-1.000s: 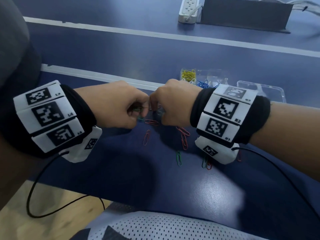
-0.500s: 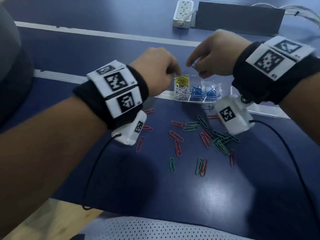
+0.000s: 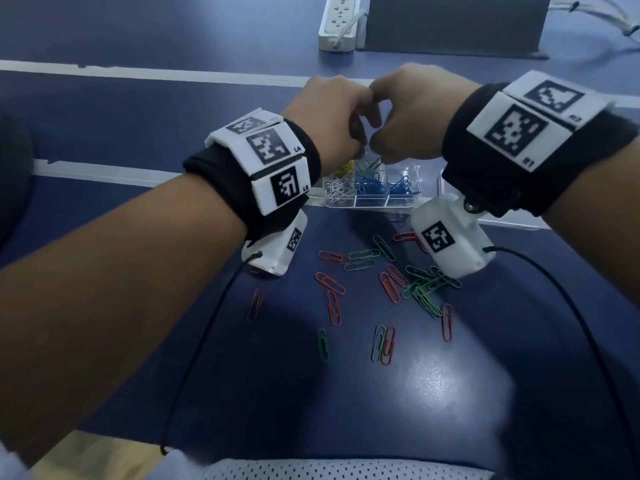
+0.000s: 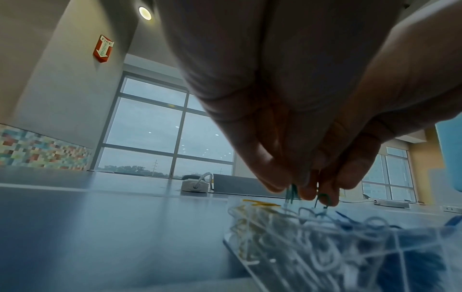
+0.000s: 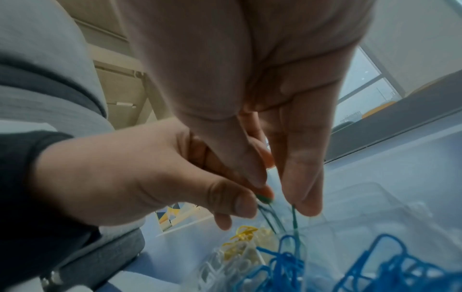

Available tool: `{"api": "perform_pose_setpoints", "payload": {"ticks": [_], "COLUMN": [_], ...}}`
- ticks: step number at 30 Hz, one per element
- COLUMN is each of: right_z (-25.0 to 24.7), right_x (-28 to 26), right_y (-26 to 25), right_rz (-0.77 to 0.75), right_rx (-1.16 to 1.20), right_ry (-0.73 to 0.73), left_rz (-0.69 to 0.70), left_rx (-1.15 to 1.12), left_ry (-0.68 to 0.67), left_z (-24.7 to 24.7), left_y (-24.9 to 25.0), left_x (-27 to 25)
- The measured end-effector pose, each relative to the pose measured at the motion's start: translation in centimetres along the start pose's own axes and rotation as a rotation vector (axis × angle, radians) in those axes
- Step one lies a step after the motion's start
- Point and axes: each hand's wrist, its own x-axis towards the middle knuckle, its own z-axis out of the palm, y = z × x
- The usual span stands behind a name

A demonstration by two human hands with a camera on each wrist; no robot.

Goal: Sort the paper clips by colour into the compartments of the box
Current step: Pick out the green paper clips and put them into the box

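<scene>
Both hands met above the clear compartment box (image 3: 372,202), which sat on the dark blue tabletop (image 3: 450,393) beyond a scatter of loose clips. The left hand (image 3: 329,123) had its fingers curled down, and its grip was closed on green paper clips (image 4: 291,194) that hung from the fingertips (image 4: 275,177) just over the box. The right hand (image 3: 412,112) pointed its fingers down as well; its grip pinched a green clip (image 5: 294,217) between thumb and finger, the wire reaching toward the box rim. The two hands touched at the knuckles.

In the box, yellow clips (image 3: 346,167) filled the far left compartment, white clips (image 3: 337,192) the near left one, and blue clips (image 3: 372,187) the middle, with more blue to the right of them. Which compartment the green clips hung above could not be told for certain; they were near the divider between the yellow and blue ones.

On the tabletop in front of the box lay red clips (image 3: 334,308) and a cluster of green clips (image 3: 427,287), some overlapping, with a single green one (image 3: 323,344) nearer the person. A white power strip (image 3: 339,22) and a dark flat panel (image 3: 453,26) lay at the far edge.
</scene>
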Motion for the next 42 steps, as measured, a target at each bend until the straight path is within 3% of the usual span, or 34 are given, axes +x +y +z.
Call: {"api": "perform_pose_setpoints", "payload": {"ticks": [8,12,14,18,23,27,34,38,42], "right_z": [0.0,0.0,-0.1,-0.3,1.5,2.8,3.7,2.7,0.9], "right_x": [-0.5,-1.5,-2.6,-4.8,-6.1,-6.9,-6.9,-6.1,-4.8], "right_y": [0.9,1.4,1.3,0.7,0.0,-0.3,0.1,0.7,1.8], "right_rz": [0.003,-0.047,-0.086,-0.175,-0.204,-0.138,-0.160,-0.133,-0.042], "right_rx": [0.204,0.200,0.152,0.017,-0.285,-0.383,-0.400,-0.263,-0.048], "right_ry": [-0.027,0.065,0.079,0.039,-0.152,-0.194,-0.202,-0.207,-0.129], "left_rz": [-0.013,0.015,0.038,0.082,0.152,0.162,0.199,0.183,0.122], "left_rx": [-0.061,-0.004,0.053,0.222,0.351,0.408,0.390,0.340,0.266], "left_ry": [-0.017,-0.001,-0.082,-0.373,-0.474,-0.479,-0.470,-0.456,-0.338], "left_z": [0.2,-0.5,-0.8,-0.4,1.3,2.0,2.2,2.0,0.4], "left_y": [-0.3,-0.4,-0.3,0.3,1.7,2.5,2.3,1.9,1.4], "left_x": [-0.3,-1.5,-2.6,-4.6,-5.5,-5.8,-6.6,-6.7,-5.4]}}
